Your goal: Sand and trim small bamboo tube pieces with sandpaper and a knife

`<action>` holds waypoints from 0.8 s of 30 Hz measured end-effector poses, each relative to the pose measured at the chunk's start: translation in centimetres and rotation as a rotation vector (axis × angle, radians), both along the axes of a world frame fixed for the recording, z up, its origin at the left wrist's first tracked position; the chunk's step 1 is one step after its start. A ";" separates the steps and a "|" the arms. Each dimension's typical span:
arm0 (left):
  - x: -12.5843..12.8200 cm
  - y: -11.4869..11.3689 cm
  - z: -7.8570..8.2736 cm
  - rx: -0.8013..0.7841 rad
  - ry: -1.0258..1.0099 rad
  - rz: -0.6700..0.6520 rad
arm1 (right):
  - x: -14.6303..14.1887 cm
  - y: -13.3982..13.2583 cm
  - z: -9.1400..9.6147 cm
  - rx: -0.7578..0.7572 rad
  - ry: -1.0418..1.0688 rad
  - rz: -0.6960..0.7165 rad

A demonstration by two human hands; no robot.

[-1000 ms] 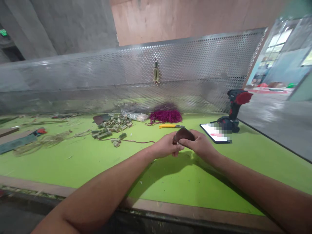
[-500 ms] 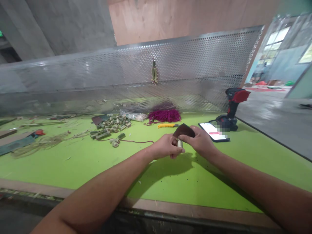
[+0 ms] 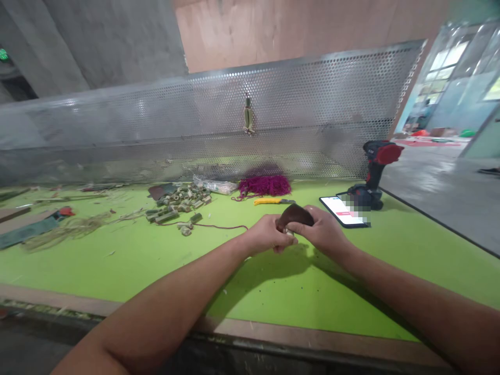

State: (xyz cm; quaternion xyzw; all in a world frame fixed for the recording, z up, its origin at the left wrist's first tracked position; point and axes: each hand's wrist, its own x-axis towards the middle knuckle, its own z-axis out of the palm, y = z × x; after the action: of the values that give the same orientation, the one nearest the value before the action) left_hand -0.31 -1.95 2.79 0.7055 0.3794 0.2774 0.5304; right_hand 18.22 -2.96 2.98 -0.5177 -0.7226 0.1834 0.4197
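Note:
Over the green tabletop, my left hand [image 3: 269,234] is closed around a short pale bamboo piece [image 3: 289,233], mostly hidden by fingers. My right hand [image 3: 322,226] grips a dark brown, curved sheet of sandpaper [image 3: 296,214], its thumb on the near side. The sandpaper lies against the top of the bamboo piece, and the two hands are close together. Just behind them rests a yellow utility knife [image 3: 269,201] with its blade pointing right. A dark red cord [image 3: 219,227] runs along the table towards my left wrist.
Several cut bamboo tubes [image 3: 177,200] are heaped left of centre, near a clear plastic bag [image 3: 214,185] and purple string [image 3: 265,185]. A phone [image 3: 339,212] and a cordless drill [image 3: 375,174] occupy the right. A bamboo figure [image 3: 249,117] hangs on the perforated metal panel [image 3: 312,94].
The sandpaper has shifted and curled down over the bamboo piece, so less of the piece shows. Both hands stay in nearly the same place. The view has moved slightly.

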 end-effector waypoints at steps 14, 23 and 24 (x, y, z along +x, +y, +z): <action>0.0 0.3 -0.2 0.017 -0.003 0.020 | -0.1 0.1 0.1 0.039 -0.047 -0.008; 0.1 0.2 -0.1 0.034 0.009 -0.006 | -0.1 -0.1 0.2 0.061 -0.048 -0.042; 0.0 0.2 -0.2 0.034 -0.011 -0.018 | -0.2 -0.2 0.2 0.055 -0.053 -0.037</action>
State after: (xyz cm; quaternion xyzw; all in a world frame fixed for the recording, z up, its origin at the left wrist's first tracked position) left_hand -0.28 -1.72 2.60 0.7164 0.3655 0.2829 0.5227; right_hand 18.03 -3.12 3.19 -0.5239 -0.7285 0.1419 0.4178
